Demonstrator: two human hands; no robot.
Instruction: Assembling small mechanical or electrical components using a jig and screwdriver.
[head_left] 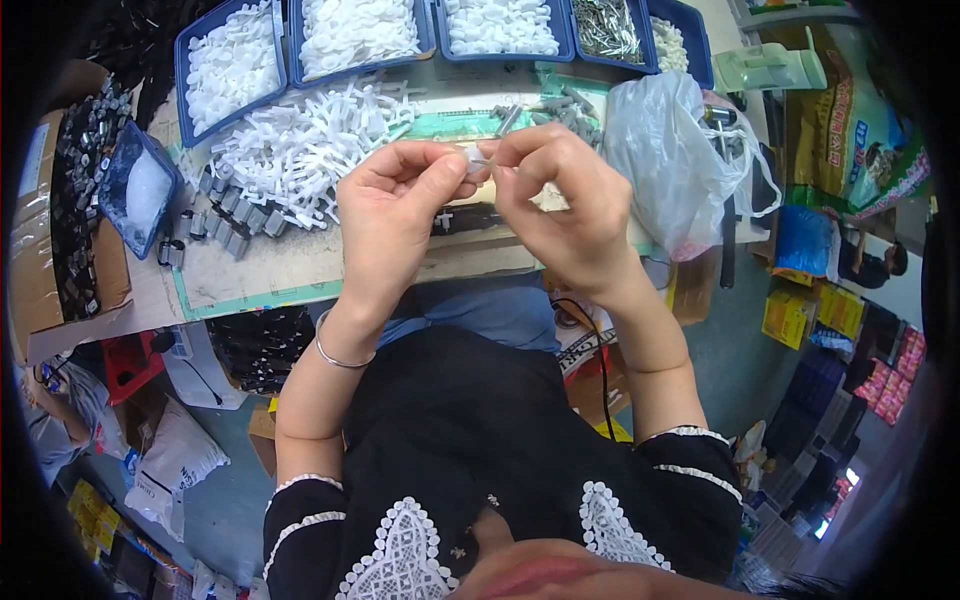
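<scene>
Above the near part of the worktable, my two hands meet at the fingertips. The thumb and forefinger of my left hand (395, 205) pinch a small white plastic part (476, 158). Pressed close against its right side are the curled, pinching fingertips of my right hand (568, 200); what they hold is too small and covered to make out. Behind and left of my left hand spreads a heap of white branched plastic pieces (300, 150). Grey block-like pieces (240, 218) lie along its near left edge. Below my fingers is a dark strip (470, 220) on the table.
Several blue bins (432, 45) line the back, with white caps and metal pins in them. A smaller blue tray (118, 205) stands left. At right are a crumpled translucent bag (655, 150) and a pale green cup (770, 70). The table's near edge (290, 298) runs before my lap.
</scene>
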